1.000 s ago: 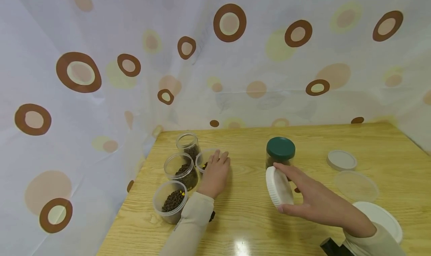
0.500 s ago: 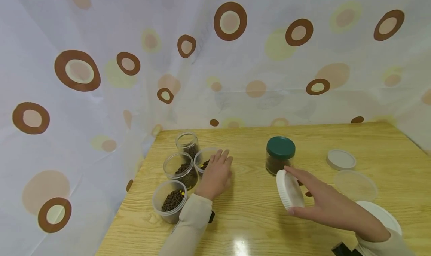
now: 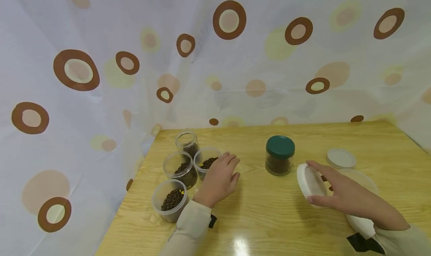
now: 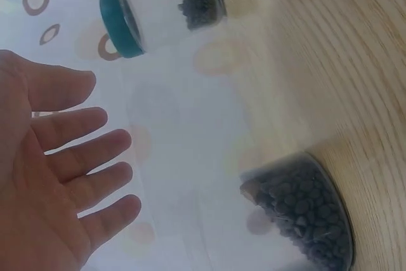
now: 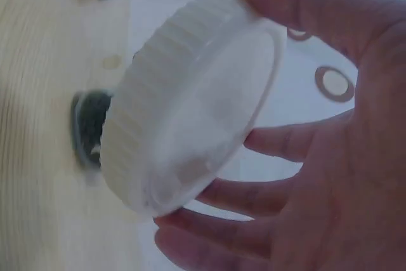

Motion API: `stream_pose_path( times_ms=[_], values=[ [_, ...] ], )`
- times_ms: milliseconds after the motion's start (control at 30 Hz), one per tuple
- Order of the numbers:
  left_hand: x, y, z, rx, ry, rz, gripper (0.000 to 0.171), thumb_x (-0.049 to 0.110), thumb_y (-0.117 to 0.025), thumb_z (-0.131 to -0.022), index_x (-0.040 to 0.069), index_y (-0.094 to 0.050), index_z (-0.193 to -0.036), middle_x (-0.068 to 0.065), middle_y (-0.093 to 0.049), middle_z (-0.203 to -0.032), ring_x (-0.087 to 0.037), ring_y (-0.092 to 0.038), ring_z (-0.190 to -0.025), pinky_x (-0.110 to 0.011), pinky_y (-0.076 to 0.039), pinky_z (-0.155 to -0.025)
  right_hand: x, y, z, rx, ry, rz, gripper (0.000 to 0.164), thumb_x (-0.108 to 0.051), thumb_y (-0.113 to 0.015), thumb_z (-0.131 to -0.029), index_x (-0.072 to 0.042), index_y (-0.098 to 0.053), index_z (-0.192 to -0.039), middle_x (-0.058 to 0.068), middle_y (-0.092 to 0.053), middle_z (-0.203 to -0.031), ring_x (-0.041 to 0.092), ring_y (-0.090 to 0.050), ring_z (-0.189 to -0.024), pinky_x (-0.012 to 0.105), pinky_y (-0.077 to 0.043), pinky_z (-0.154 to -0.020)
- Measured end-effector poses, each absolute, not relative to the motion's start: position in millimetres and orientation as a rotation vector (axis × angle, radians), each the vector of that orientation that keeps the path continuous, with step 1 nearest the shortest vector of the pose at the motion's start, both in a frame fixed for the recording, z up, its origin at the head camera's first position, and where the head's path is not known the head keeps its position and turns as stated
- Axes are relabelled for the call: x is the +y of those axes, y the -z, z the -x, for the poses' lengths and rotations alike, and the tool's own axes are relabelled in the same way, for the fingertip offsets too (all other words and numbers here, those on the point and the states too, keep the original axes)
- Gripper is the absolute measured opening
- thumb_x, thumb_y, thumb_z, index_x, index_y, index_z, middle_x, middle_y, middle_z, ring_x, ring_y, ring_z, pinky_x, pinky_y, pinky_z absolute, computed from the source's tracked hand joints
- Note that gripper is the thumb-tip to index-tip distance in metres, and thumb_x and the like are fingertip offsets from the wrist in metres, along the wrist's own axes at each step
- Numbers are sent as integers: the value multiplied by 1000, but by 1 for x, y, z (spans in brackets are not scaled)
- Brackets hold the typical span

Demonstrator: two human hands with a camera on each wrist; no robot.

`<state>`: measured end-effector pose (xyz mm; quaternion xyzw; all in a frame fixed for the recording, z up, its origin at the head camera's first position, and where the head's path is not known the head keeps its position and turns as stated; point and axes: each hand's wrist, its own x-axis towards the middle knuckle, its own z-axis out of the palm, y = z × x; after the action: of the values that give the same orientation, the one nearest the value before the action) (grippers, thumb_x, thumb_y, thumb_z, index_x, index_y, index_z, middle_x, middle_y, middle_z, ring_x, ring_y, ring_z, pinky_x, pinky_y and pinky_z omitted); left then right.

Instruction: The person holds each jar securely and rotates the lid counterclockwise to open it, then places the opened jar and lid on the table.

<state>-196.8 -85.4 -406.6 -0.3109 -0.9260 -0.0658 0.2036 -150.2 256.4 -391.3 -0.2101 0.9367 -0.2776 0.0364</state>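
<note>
My right hand (image 3: 343, 192) pinches a white screw lid (image 3: 311, 181) by its edge, tilted on its side above the table. In the right wrist view the lid's (image 5: 184, 112) ribbed rim lies between thumb and fingers. The left hand (image 3: 219, 177) is beside a clear tub (image 3: 198, 168) of dark brown pellets, partly covering it from the head camera. Its fingers are loosely extended and hold nothing in the left wrist view, apart from the pellets (image 4: 301, 211) seen there. Between the hands stands a glass jar (image 3: 278, 165) of brown pellets, with a green lid (image 3: 280, 146) on.
Three more open clear containers of pellets stand at the left: a front tub (image 3: 170, 201), a middle jar (image 3: 182, 171) and a back jar (image 3: 187, 145). At the right lie a small white lid (image 3: 341, 158), a translucent lid (image 3: 365, 181) and a white lid (image 3: 361, 225).
The right hand has carried the white screw lid rightward, away from the green-lidded jar. My left hand has drawn slightly right of the tub, uncovering more of its pellets.
</note>
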Motion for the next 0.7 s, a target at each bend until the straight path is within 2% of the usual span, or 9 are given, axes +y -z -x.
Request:
stream_pose_path(
  times_ms=[100,167,333,467,700],
  values=[
    [-86,404,192,-2607,209,864,35,22,-64,-96,8,-63,-128,-7,-64,-130,-27,-57,-130,-38,-46,-111,262,396,160,2945,778,610,96,-41,-77,-83,6,-28,-152,35,-39,-147,56,-48,-124,63,-49,-88],
    [-87,403,188,-2625,214,859,36,24,-63,-97,9,-63,-129,-6,-64,-132,-27,-56,-132,-41,-46,-110,263,400,168,3005,692,599,99,-42,-79,-80,9,-31,-149,39,-40,-144,60,-46,-123,67,-45,-89],
    [-87,406,184,-2658,210,836,36,26,-61,-98,12,-62,-131,-4,-63,-133,-24,-54,-132,-48,-44,-111,262,408,184,3107,519,630,97,-40,-82,-77,12,-36,-143,41,-46,-133,57,-50,-116,66,-44,-89],
    [-87,409,183,-2681,201,828,36,28,-60,-98,14,-61,-131,-2,-63,-133,-22,-55,-131,-46,-44,-111,261,413,198,3116,448,643,94,-38,-82,-76,13,-38,-141,40,-49,-131,54,-50,-116,65,-41,-91],
    [-88,413,180,-2722,181,809,36,30,-60,-98,15,-61,-131,-2,-62,-135,-21,-54,-131,-46,-44,-110,262,422,221,3051,431,543,94,-35,-82,-76,13,-37,-143,43,-44,-131,60,-46,-113,67,-41,-89]
  ],
)
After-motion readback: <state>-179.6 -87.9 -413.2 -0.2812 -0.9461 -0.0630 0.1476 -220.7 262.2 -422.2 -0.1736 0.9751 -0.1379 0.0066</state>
